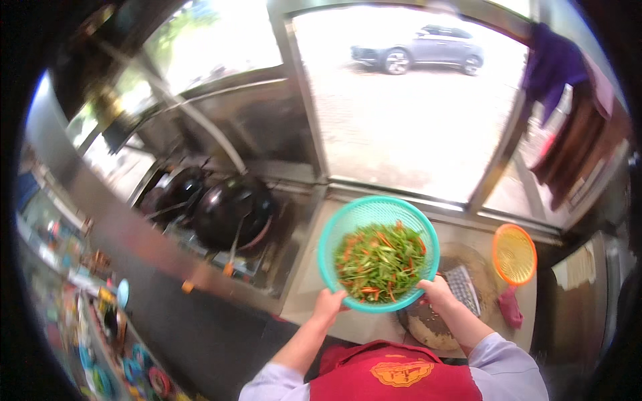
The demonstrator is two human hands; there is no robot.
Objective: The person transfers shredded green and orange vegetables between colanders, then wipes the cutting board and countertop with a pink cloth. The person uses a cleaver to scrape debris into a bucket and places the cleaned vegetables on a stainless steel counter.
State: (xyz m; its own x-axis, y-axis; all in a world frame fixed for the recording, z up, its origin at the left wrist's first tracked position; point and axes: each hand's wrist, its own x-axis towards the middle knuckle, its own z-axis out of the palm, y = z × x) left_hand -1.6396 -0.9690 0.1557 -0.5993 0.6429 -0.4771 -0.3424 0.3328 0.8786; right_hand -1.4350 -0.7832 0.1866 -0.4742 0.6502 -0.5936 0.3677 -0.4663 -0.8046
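Between both hands is a turquoise plastic colander (328, 255), held by its near rim. Inside it lie shredded green vegetables mixed with orange strips (381, 258) that look like carrot. My left hand (328, 306) grips the rim at the near left. At the near right, my right hand (435, 291) has hold of the same rim. Just beyond my right wrist, a grey box grater (461, 285) rests on a round wooden chopping block (426, 323). The colander hides part of the table (301, 280) underneath.
To the left, a dark wok (225, 215) with an orange-handled utensil (231, 258) sits on the stove. An orange basket (515, 254) and a crumpled dark pink cloth (510, 308) lie at the table's right. A metal-framed window (323, 150) rises behind. Crowded shelves (120, 341) stand far left.
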